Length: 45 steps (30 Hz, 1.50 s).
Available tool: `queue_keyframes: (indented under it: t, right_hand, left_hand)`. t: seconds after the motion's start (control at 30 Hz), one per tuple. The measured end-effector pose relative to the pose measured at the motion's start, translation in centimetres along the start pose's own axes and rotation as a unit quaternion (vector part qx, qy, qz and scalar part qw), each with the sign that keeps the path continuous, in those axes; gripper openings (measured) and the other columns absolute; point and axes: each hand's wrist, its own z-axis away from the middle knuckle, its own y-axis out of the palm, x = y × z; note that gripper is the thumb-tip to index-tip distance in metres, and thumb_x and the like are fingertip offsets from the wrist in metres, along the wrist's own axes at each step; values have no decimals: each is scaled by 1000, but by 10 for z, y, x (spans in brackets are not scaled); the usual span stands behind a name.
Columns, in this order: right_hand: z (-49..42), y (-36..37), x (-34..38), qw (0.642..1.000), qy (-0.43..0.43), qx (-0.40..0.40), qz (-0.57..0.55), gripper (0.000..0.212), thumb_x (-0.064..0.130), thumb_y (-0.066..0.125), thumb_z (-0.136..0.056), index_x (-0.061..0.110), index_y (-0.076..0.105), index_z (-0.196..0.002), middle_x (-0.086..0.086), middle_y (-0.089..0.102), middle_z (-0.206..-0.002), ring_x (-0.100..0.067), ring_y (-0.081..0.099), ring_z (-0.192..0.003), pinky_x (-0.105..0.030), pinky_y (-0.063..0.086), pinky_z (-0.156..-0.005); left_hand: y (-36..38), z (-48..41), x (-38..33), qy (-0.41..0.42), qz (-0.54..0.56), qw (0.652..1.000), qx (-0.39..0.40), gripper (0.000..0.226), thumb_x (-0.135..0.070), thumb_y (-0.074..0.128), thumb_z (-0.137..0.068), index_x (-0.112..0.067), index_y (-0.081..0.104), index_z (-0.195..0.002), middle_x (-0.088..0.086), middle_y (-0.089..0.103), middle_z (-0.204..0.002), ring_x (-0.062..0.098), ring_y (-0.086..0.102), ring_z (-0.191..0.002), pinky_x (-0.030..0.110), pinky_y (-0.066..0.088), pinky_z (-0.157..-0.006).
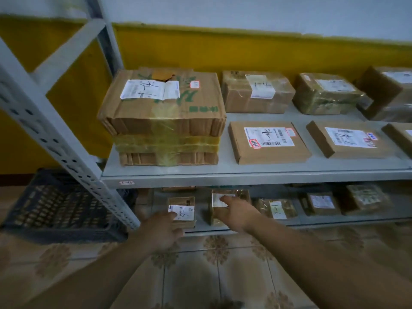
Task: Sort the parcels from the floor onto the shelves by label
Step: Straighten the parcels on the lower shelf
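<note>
Two small cardboard parcels stand on the lower shelf (200, 228). My left hand (161, 230) grips the small parcel marked 1-6 (181, 211) at its front left edge. My right hand (239, 214) lies on the front of a second small taped parcel (219, 198), fingers spread over its white label. On the upper shelf (245, 176), tagged 1-4, sit a big taped box (162, 117) and several flatter parcels marked 1-4 (267, 141).
A slotted grey upright (66, 159) slants down at the left, close to my left arm. A dark plastic crate (55, 208) stands on the tiled floor left of the rack. More parcels (321, 202) fill the lower shelf to the right.
</note>
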Motion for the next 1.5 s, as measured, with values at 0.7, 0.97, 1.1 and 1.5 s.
queue_keyframes:
  t: [0.7,0.97,1.1,1.5]
  right_hand:
    - [-400,275,-91,987,-125,-66,-73,77,52,55,-93,36,12,-155,2,13,-158,-27,46,-132,-38,43,-108]
    - [-425,311,-82,974,-133,-96,-153,80,49,50,-97,35,-1,-157,6,4,-163,-26,47,-131,-34,41,-104]
    - [-423,308,-71,977,-144,-91,-126,80,55,50,-94,38,2,-155,4,8,-162,-30,46,-132,-45,43,-107]
    - [-408,204,-157,976,-59,-195,80,69,70,37,-88,29,45,-144,-5,37,-153,-30,32,-140,-46,31,-113]
  left_hand:
    - [240,-278,167,-11,102,989,-110,104,-45,77,-77,-31,10,-156,1,-12,-162,21,-1,-150,23,12,-113]
    - [248,-288,194,-5,127,979,-157,102,-44,76,-78,-37,8,-154,-14,-4,-161,14,15,-146,26,20,-113]
    - [236,-281,199,-29,117,985,-126,95,-56,69,-80,-40,11,-153,-12,-10,-161,17,6,-149,37,18,-120]
    - [204,-357,111,-70,-89,979,-169,85,-83,28,-81,-42,6,-153,-7,-8,-163,24,-14,-149,67,-3,-111]
